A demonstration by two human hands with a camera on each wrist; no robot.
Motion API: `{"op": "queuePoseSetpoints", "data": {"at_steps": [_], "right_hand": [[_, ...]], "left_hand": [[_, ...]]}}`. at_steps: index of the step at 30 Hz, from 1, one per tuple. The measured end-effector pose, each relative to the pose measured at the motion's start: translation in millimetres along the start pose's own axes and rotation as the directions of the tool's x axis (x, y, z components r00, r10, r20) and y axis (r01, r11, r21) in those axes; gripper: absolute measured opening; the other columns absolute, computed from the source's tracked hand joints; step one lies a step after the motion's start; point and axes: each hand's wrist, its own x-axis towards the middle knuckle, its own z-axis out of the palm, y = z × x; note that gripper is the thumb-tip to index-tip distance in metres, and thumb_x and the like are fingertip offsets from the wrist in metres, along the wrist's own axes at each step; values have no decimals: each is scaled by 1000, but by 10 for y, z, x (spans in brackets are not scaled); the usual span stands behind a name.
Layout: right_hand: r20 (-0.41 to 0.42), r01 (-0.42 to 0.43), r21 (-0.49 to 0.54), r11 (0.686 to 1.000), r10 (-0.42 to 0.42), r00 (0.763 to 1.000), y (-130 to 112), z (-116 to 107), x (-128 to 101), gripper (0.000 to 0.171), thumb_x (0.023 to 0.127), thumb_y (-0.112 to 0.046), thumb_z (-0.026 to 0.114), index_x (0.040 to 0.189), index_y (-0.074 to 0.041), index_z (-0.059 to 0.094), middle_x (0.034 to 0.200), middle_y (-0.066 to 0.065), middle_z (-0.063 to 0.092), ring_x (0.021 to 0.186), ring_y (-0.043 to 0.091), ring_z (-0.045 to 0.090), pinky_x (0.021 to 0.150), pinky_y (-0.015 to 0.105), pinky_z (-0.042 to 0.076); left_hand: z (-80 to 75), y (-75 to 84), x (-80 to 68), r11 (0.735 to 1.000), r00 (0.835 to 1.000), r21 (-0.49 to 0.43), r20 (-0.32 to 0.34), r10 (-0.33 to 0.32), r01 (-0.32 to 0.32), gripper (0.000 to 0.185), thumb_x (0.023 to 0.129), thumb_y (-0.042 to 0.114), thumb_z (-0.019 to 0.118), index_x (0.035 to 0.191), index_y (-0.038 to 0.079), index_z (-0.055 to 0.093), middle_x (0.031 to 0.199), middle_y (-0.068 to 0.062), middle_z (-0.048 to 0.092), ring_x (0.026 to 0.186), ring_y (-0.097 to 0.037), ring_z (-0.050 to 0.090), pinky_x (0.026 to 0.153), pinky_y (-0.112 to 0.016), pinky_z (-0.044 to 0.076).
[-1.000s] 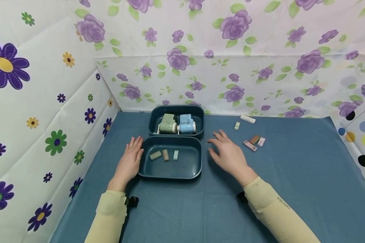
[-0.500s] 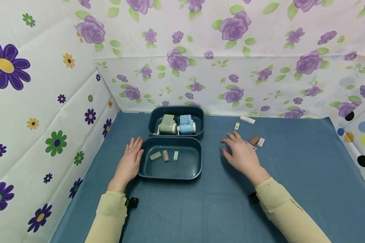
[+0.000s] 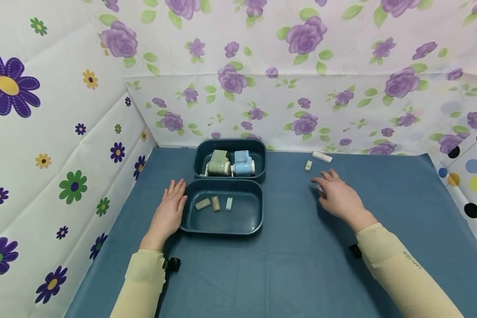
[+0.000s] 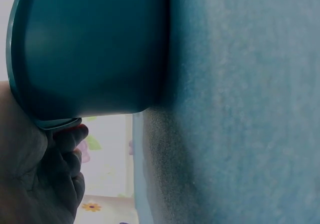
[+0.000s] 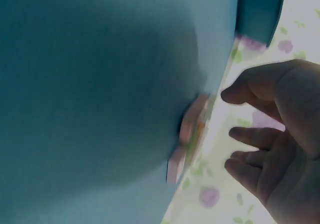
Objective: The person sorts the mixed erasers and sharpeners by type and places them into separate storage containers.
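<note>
Toward the right of the bench (image 3: 278,265), the pink erasers (image 5: 191,121) lie below the fingertips of the right hand (image 3: 339,196), apart from them; it is the nearer hand, its grip spread and pinching nothing. The nearer eraser's long axis looks roughly parallel to the back edge, though the head view mostly hides it. The left hand (image 3: 168,207) rests with straight fingers on the left edge of the front tray (image 3: 242,220), which holds three small blocks (image 3: 216,203). The rear tray (image 3: 228,142) holds a green sharpener (image 3: 219,163) and a blue sharpener (image 3: 244,163).
</note>
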Motion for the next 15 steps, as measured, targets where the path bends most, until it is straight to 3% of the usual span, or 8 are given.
{"op": "queuePoseSetpoints", "data": {"at_steps": [4,7,10,12,15], "right_hand": [[62,40,-23,999,-38,997,158,-79,3,59,94,7,63,152,-4,60,163,37,36,154,59,20,76,58,54],[85,62,-44,997,-58,995,238,-121,17,64,91,18,60,152,-5,61,163,37,35,154,60,20,63,50,53],[101,73,-64,995,-66,993,296,-130,36,67,91,24,58,151,-7,62,163,37,35,154,60,21,49,38,41],[107,83,-79,993,-75,991,311,-130,46,67,92,25,57,150,-8,63,162,36,36,153,60,23,48,36,37],[104,113,-112,987,-101,989,331,-121,67,63,94,23,57,148,-8,65,160,35,41,152,59,27,54,40,45]], "left_hand": [[-6,-3,-5,1000,1000,4,6,-3,3,54,118,19,42,166,-4,31,175,-19,24,164,-35,8,133,-52,4],[-7,-6,-2,1000,1000,3,3,0,0,54,118,20,42,166,-4,32,175,-19,24,164,-35,7,133,-52,4],[-8,-10,-4,1000,1000,4,2,0,0,54,118,20,42,166,-4,31,175,-18,24,164,-35,7,133,-52,4],[-6,-13,-6,1000,1000,3,5,-2,2,54,118,19,42,166,-3,31,175,-18,24,164,-35,7,133,-52,4],[-5,-10,-1,1000,1000,5,8,-5,5,54,118,19,42,167,-3,30,175,-18,24,164,-34,6,133,-52,4]]}}
